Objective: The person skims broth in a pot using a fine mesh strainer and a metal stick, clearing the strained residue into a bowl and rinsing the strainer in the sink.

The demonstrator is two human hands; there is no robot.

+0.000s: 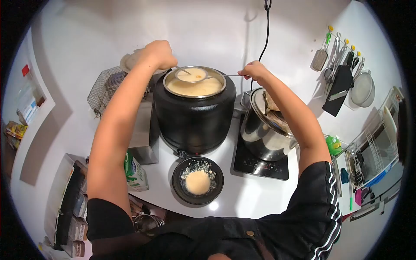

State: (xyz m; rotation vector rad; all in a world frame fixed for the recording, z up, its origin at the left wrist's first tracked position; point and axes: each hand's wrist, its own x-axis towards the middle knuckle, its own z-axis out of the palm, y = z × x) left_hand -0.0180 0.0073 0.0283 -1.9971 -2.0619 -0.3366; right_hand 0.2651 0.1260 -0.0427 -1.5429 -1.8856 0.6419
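My left hand [159, 54] is closed round the handle of a metal spoon [182, 69], whose lower end is hidden in the creamy liquid. In my right hand [255, 70] is the long thin handle of a round strainer [207, 78]. The strainer rests in or just over the opening of a black soup kettle [195, 115], filled with pale yellow liquid, and it holds some of that liquid with a small orange-brown bit in it. In front of the kettle sits a black bowl [177, 186] with creamy liquid and white crumbly residue round its inside.
A lidded steel pot [262, 136] stands on a black induction cooker [277, 170] at the right. Wire baskets [100, 93] and a steel appliance [142, 130] are at the left, near a green and white carton [136, 175]. Utensils and a sieve [363, 89] hang on the right wall.
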